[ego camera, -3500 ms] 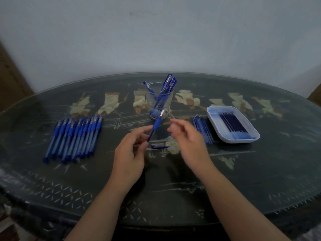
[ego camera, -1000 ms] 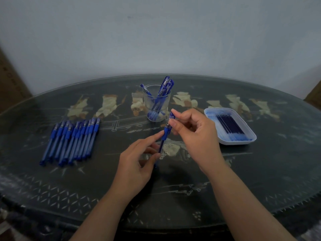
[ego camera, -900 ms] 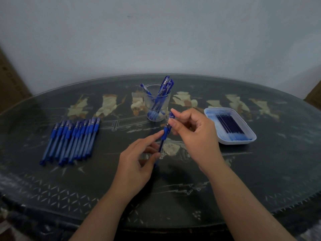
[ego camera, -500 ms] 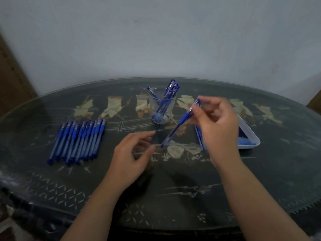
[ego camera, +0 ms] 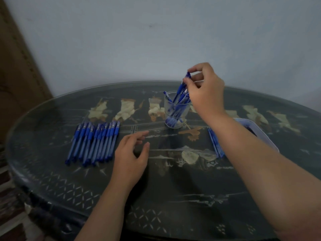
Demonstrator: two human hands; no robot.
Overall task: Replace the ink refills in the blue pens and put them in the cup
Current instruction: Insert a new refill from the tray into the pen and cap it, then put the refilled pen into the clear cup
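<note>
A clear glass cup (ego camera: 175, 117) stands at the back middle of the table with several blue pens in it. My right hand (ego camera: 205, 91) is above the cup and pinches the cap end of a blue pen (ego camera: 182, 87) whose lower part is inside the cup. My left hand (ego camera: 131, 155) hovers low over the table in front of the cup, fingers relaxed and holding nothing. A row of several blue pens (ego camera: 94, 142) lies on the table to the left of that hand.
A dark oval glass-topped table (ego camera: 173, 188) carries everything. A bundle of blue refills (ego camera: 215, 143) lies right of centre, partly behind my right forearm. A white tray (ego camera: 265, 134) sits further right, mostly hidden by the arm. A pale wall is behind.
My right hand carried the pen from in front of me up and back to the cup and lowered its tip in. My left hand let go and sank toward the table.
</note>
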